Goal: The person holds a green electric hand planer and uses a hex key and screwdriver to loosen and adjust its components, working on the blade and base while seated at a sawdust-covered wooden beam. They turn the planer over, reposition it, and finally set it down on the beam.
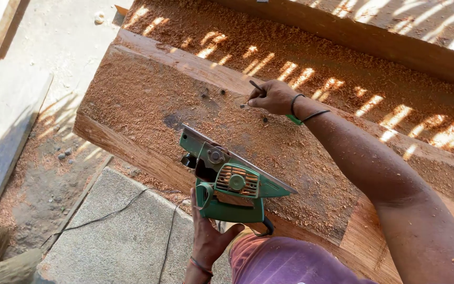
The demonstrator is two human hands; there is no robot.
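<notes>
**Sawdust-covered beam marked by hand while planer is held aside**

Sawdust and shavings are spread thick over a large reddish timber beam (pixel 148 100), laid outdoors above a concrete slab (pixel 116 231) and bare ground. A thin dark pencil-like tool (pixel 256 85) is pinched in the closed fingers of the right hand (pixel 271 96), its tip brought down to the beam's upper face near 2 small dark holes. A green electric planer (pixel 227 181) is gripped by its handle in the left hand (pixel 206 236), fingers wrapped tight around it, and is held tilted at the beam's near edge, its flat metal sole turned up toward the beam. A black cord (pixel 106 214) is seen trailing across the slab. A second timber (pixel 374 42) is laid beyond, striped with sunlight. Marking of the surface appears to be the step in hand; the planer is judged idle. Any following pass would call for the sole to be set flat on the wood and both hands freed for the machine.
</notes>
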